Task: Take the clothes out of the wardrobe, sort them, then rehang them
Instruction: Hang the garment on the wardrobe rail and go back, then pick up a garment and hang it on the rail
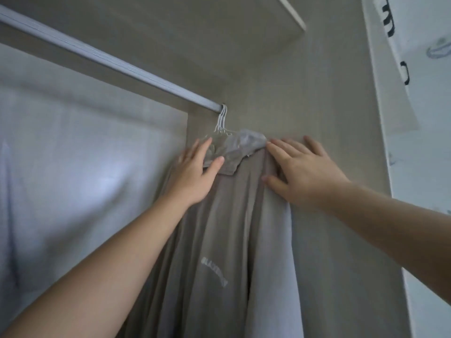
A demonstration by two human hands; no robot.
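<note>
Several garments hang bunched at the right end of the wardrobe rail [109, 62] on thin white hangers [222, 120]. The front one is a grey-brown garment [210, 240] with pale lettering; a light grey garment [271, 252] hangs beside it on the right. My left hand [195, 172] lies on the left shoulder of the clothes with fingers straight, its thumb across the pale collar [236, 147]. My right hand [302, 172] presses flat on the right shoulder, fingers spread against the wardrobe's side panel.
The wardrobe's beige side panel [329, 118] stands right behind the clothes, with a shelf [280, 18] above. The pale back wall [85, 154] fills the left. A white door with black handles [405, 71] is at the far right.
</note>
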